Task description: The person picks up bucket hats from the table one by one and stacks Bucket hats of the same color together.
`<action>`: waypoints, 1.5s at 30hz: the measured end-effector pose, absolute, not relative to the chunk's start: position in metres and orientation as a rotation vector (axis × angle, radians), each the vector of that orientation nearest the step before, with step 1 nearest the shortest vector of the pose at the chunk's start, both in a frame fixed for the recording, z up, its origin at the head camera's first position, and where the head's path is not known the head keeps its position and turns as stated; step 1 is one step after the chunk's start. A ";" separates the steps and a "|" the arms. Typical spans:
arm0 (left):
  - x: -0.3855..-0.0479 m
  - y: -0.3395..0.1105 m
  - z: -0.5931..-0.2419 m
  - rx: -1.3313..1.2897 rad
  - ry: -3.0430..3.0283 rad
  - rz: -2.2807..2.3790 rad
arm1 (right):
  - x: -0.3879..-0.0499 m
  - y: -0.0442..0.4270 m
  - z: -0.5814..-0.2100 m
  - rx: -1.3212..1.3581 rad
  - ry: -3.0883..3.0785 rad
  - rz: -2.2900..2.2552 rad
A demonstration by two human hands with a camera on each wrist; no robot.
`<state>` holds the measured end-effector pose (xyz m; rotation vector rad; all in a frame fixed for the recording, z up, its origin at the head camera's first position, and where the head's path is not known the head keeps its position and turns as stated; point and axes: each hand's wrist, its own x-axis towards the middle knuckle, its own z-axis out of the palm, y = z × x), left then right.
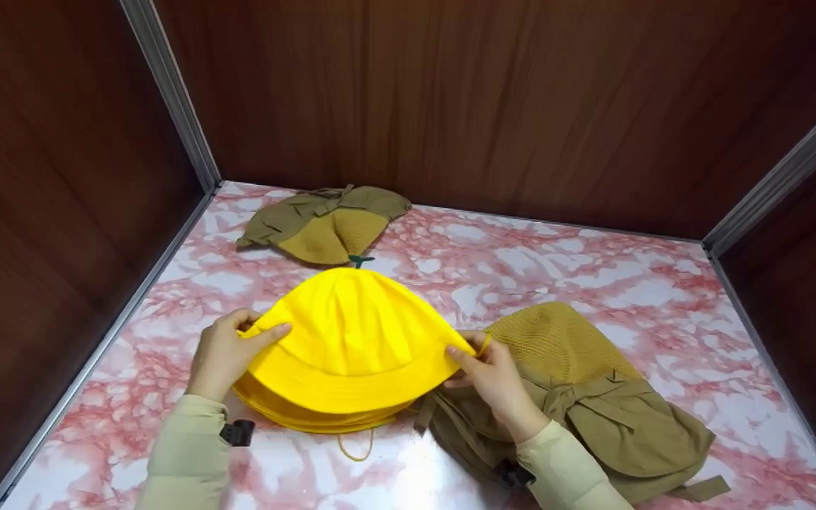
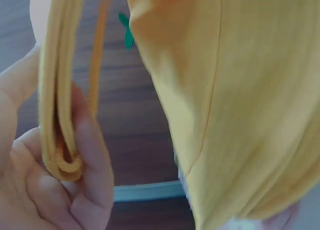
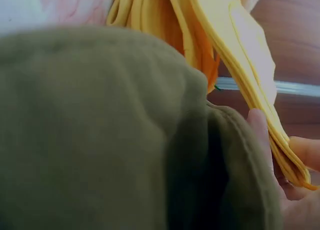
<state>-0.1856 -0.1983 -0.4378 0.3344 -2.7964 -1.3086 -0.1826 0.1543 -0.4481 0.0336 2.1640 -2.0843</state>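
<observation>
Between my two hands is a yellow bucket hat point(image 1: 362, 333) with a small green sprout on its top. My left hand point(image 1: 227, 354) pinches the left end of the brim, thumb in front. At the right end my right hand point(image 1: 486, 372) pinches the brim the same way. More yellow brim layers point(image 1: 302, 418) show under the front edge, and a thin cord loop point(image 1: 357, 453) hangs below. In the left wrist view the folded brim edge point(image 2: 60, 115) lies between thumb and fingers. The right wrist view shows the brim point(image 3: 260, 89) pinched too.
A brown hat with a woven mustard crown point(image 1: 557, 333) lies under and beside my right forearm, its cloth point(image 3: 100, 130) filling much of the right wrist view. Another brown and mustard hat point(image 1: 333, 227) lies at the back. Dark wood panels point(image 1: 450, 106) enclose the marbled table point(image 1: 521, 262).
</observation>
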 end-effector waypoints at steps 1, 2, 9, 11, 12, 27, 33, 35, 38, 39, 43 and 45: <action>-0.185 -0.201 -0.436 0.337 -2.819 -1.273 | -0.183 0.154 -0.449 0.001 2.193 -2.049; -0.183 -0.203 -0.435 0.342 -2.840 -1.247 | -0.182 0.154 -0.449 -0.033 2.221 -2.018; -0.178 -0.213 -0.430 0.387 -2.927 -1.149 | -0.181 0.148 -0.453 -0.223 2.409 -1.874; -0.178 -0.214 -0.430 0.382 -2.936 -1.104 | -0.182 0.146 -0.453 -0.225 2.506 -1.821; -0.178 -0.214 -0.430 0.379 -2.939 -1.077 | -0.182 0.145 -0.454 -0.222 2.562 -1.786; -0.184 -0.220 -0.444 0.361 -2.957 -0.907 | -0.183 0.135 -0.467 -0.439 2.920 -1.411; -0.185 -0.227 -0.452 0.435 -3.010 -0.875 | -0.184 0.131 -0.472 -0.540 2.882 -1.351; -0.184 -0.229 -0.456 0.442 -3.024 -0.870 | -0.185 0.130 -0.474 -0.561 2.886 -1.310; -0.184 -0.229 -0.463 0.447 -3.030 -0.842 | -0.185 0.130 -0.476 -0.557 2.895 -1.266; -0.184 -0.229 -0.465 0.445 -3.026 -0.831 | -0.185 0.130 -0.476 -0.549 2.910 -1.251; -0.185 -0.224 -0.470 0.433 -2.965 -0.802 | -0.183 0.131 -0.474 -0.538 2.967 -1.258; -0.186 -0.222 -0.471 0.415 -2.910 -0.799 | -0.182 0.132 -0.472 -0.552 2.994 -1.275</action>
